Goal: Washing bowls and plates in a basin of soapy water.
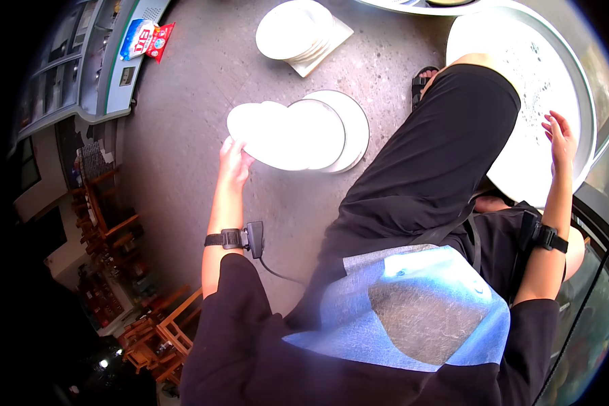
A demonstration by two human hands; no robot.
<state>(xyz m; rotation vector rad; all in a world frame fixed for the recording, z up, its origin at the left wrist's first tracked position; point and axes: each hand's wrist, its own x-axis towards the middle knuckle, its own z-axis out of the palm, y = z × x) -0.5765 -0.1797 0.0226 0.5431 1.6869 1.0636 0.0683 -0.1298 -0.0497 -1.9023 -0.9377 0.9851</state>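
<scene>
My left hand (237,161) pinches the near left edge of a white plate (269,134). This plate overlaps other round white plates (354,129) on the floor; glare hides how many there are and whether more than one is in my grip. My right hand (562,139) is over the large round white basin (587,116), its fingers slightly bent and apart, with nothing in them. Dark specks or bubbles show inside the basin, which is washed out by light.
A stack of white plates (295,29) stands on the grey floor (182,96) ahead. A red and blue plastic bag (147,40) lies on a glass-fronted cabinet (89,66) at upper left. Wooden chairs (165,335) stand at lower left. Another basin's rim (416,10) shows at the top.
</scene>
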